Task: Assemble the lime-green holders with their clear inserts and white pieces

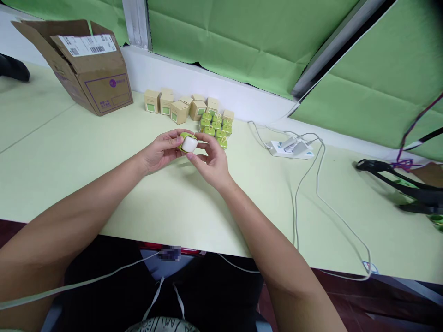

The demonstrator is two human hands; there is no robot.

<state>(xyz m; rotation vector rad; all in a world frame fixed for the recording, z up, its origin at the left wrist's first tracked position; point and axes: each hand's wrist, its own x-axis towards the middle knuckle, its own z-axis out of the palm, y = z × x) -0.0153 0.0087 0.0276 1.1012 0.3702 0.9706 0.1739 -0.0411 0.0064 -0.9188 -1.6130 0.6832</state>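
Above the table, my left hand (162, 150) grips a small green case (181, 142) between thumb and fingers. A smooth white rounded block (189, 144) shows in the case's opening, facing me. From the other side, my right hand (213, 162) has its thumb and fingers at the edges of the block and case, closed around them. Just beyond my right hand, several small glossy green pieces with pale loops on top (217, 124) stand grouped together. Behind and left of them are several small brown cardboard boxes (179, 112), each with a green patch on the front.
A large open carton (100, 78) stands at the back left. Right of the green pieces, a white power strip (290, 149) has plugs in it, with white cables (317, 184) running to the table's front edge. A black frame-like object (401, 182) lies at the far right.
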